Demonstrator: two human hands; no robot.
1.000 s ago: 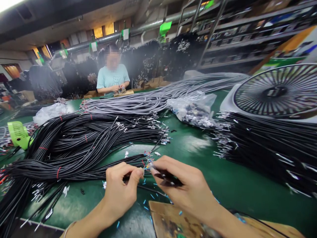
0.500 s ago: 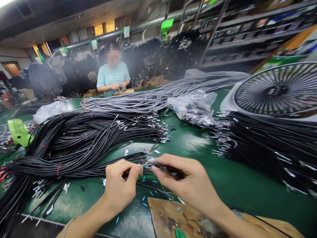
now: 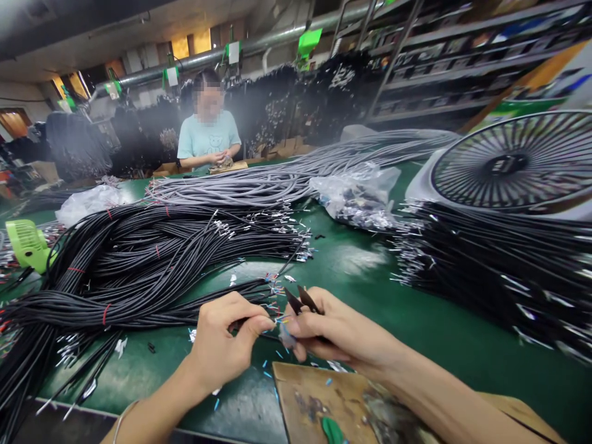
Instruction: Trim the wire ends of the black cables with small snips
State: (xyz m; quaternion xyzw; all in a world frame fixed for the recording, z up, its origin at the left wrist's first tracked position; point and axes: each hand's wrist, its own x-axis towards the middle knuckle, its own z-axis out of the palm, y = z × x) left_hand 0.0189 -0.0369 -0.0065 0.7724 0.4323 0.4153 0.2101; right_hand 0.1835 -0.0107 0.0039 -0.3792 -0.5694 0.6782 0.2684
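Note:
My left hand (image 3: pixel 222 342) pinches the end of a black cable (image 3: pixel 250 317) whose thin coloured wires (image 3: pixel 274 290) stick out toward my right hand. In my right hand (image 3: pixel 333 330) is a small pair of dark snips (image 3: pixel 300 300), blades apart and pointing up, just right of the wire ends. Both hands hover over the green table (image 3: pixel 370 277). Short blue wire offcuts (image 3: pixel 272 364) lie scattered under them.
A big bundle of black cables (image 3: pixel 139 265) lies left, grey cables (image 3: pixel 277 182) behind it, more black cables (image 3: pixel 499 259) right. A clear bag of parts (image 3: pixel 361 197), a fan (image 3: pixel 513 166), a green device (image 3: pixel 28 243) and a wooden board (image 3: pixel 333 407) surround me. A person (image 3: pixel 208 135) sits opposite.
My right hand has turned so the snips' blades now point up and stand apart. My left hand has kept its pinch on the cable end and shifted slightly right.

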